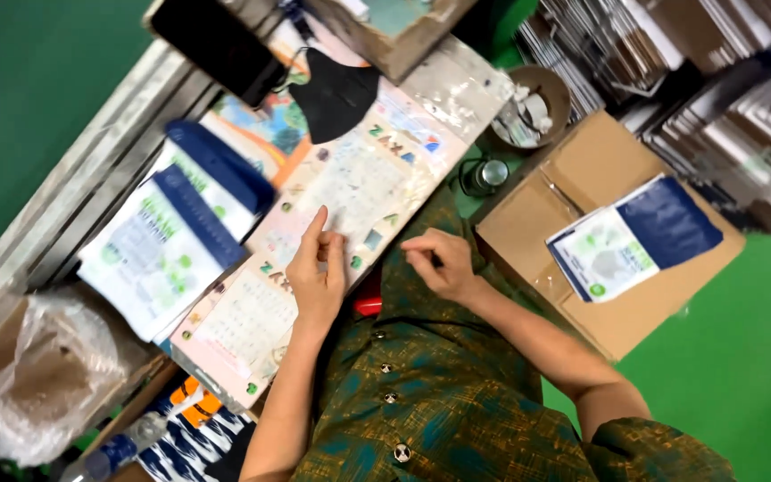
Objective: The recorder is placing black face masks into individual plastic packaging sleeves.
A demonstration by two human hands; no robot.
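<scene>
- Paper sheet (359, 187), pale and printed with small green shapes, lying under clear film along the worktop, touched by the left hand (316, 272).
- Left hand: forefinger stretched out and pressed on the sheet, other fingers loosely curled, nothing gripped.
- Right hand (437, 263): just right of the left, hovering over the near edge of the sheet, fingertips drawn together as if pinching; too small to tell whether anything sits between them.
- Judged step: pinning or pointing at one spot on the sheet with the left while the right readies a fine pinch close by.
- Next move, as a judgement: calls for a steady forefinger so the sheet does not slide, and a careful pinch brought to the marked spot without snagging the film.
- Just near the hands: small red thing (368, 305), half hidden by the green patterned shirt.
- Left of the sheet: stack of white-and-blue pouches (167, 241), overlapping one another.
- Far end of the sheet: black face mask (336, 94) lying flat.
- Right of the hands: small round tin (490, 174), then a cardboard box (600, 170) with one more pouch (635, 236) on its flap.
- Far right: brown bowl (564, 98) with pale scraps inside.
- Near left corner: crumpled clear plastic bag (29, 375).
</scene>
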